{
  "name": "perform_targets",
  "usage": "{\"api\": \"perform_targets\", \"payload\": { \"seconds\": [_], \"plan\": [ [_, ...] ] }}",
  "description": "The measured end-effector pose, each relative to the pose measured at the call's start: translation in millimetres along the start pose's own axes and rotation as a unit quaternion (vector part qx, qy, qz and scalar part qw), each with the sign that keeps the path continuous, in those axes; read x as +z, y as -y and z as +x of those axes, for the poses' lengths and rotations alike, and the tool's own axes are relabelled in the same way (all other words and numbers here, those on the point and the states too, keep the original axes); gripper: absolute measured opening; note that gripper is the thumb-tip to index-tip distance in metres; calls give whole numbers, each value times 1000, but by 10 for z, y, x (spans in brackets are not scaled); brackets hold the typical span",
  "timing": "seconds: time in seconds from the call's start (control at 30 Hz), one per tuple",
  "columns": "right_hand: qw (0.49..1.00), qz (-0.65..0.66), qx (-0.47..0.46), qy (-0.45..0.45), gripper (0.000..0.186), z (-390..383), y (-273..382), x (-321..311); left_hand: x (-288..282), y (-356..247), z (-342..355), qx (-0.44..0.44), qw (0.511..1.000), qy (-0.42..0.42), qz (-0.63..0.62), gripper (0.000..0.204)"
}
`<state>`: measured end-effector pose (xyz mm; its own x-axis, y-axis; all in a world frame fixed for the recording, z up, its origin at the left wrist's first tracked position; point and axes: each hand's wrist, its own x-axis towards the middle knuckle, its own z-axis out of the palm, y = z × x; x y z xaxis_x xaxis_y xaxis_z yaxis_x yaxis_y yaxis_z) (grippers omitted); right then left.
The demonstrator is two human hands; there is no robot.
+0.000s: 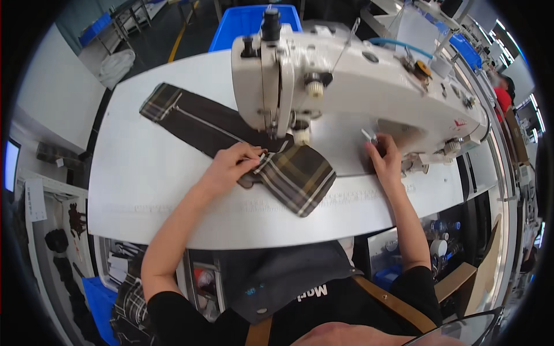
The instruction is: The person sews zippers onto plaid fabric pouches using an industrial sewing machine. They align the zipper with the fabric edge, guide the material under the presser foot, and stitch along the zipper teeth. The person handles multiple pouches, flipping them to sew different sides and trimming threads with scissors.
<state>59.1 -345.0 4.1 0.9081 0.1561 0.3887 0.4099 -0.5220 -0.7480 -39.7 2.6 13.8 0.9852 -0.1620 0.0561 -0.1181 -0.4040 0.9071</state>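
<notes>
A dark brown fabric piece (213,122) with plaid ends lies slantwise on the white sewing table, partly under the needle end of a white sewing machine (358,78). Its near plaid part (300,179) is spread toward me in brown, olive and white checks. My left hand (235,164) pinches the cloth at the edge of this plaid part, just in front of the presser foot. Under the machine's arm, my right hand (385,158) has its fingers curled beside a small shiny metal piece (368,135). Blur hides what that piece is.
A blue bin (254,20) stands behind the table. Ruler marks run along the table's (144,190) near side. Plaid cloth (131,308) hangs over a blue container at lower left. Bottles (445,225) sit on a shelf below right. A person in red (503,98) is far right.
</notes>
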Motion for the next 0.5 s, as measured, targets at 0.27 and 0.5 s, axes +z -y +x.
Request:
{"api": "perform_targets", "payload": {
  "seconds": [0.27,0.5],
  "plan": [
    [974,-19,-169,151,27,-488,691,28,295,-331,-1481,-79,981,56,-168,5],
    [844,-143,-441,271,22,-550,1304,439,398,-331,-1494,-16,993,19,-119,6]
  ]
}}
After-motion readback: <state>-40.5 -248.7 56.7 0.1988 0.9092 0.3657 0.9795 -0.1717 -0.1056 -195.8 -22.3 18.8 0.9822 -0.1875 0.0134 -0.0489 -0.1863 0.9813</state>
